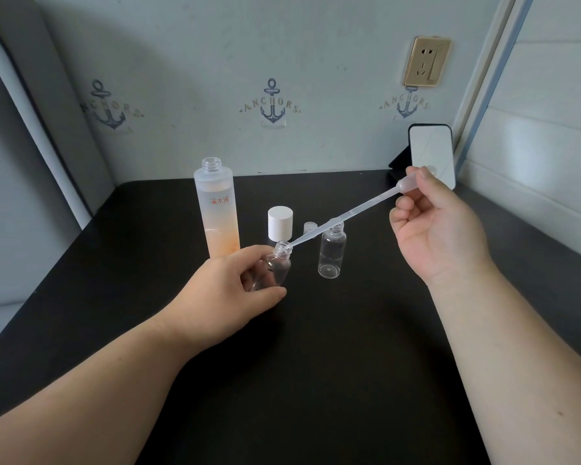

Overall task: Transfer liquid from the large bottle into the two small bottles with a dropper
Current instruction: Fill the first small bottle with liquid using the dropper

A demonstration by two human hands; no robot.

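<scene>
A black table (pixel 316 364) carries everything, and both forearms reach over it from the near edge. The tall frosted bottle (pixel 217 209) stands open just beyond the left hand (pixel 228 297), its lower part tinted orange and red characters printed on its side. A phone (pixel 431 156) leans in a dark stand against the wall, just behind the right hand (pixel 440 229), and a gold wall socket (pixel 425 62) sits higher up above it.

The left hand is curled around a small clear bottle (pixel 277 266), thumb below and fingers wrapped over its far side, holding it tilted with the open mouth pointing up and toward the right hand. The right hand is raised off the table, palm facing the camera, pinching the bulb of a clear plastic dropper (pixel 346 218) between thumb and fingertips. The dropper slants down toward the left hand, and its tip rests at the mouth of the held bottle.

Between the two hands, a second small clear bottle (pixel 331 255) stands upright and uncapped on the table, passing behind the dropper's stem. A white cap (pixel 280 223) stands just beyond the left hand's bottle, beside the tall bottle. A smaller clear cap (pixel 310 226) lies between the white cap and the standing small bottle.
</scene>
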